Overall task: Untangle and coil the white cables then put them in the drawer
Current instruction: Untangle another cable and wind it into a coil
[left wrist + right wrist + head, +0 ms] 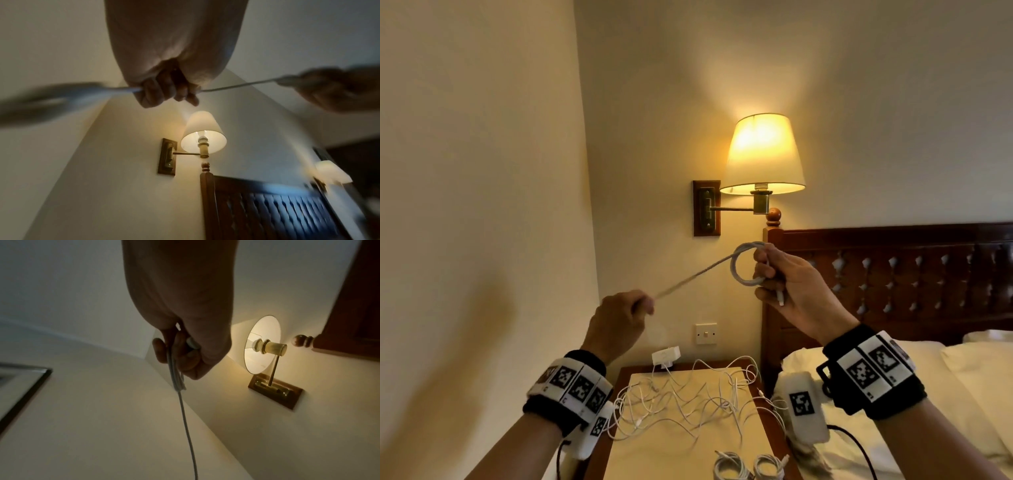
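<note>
Both hands are raised in front of the wall lamp with one white cable point(698, 272) stretched between them. My right hand point(787, 284) grips a small round coil point(743, 265) of that cable, its plug end point(780, 298) hanging below the fingers. My left hand point(626, 310) pinches the straight run lower left, fingers curled round it point(164, 91). In the right wrist view the cable point(183, 405) drops from my curled fingers point(185, 353). Several tangled white cables point(681, 404) lie on the nightstand point(619, 445) below. Two coiled cables point(748, 466) rest at its near edge. No drawer shows.
A lit wall lamp point(763, 154) hangs just above the hands. A dark wooden headboard point(893, 274) and a bed with white pillows point(928, 377) fill the right. A white adapter point(666, 357) sits at the nightstand's back, under a wall switch point(706, 333).
</note>
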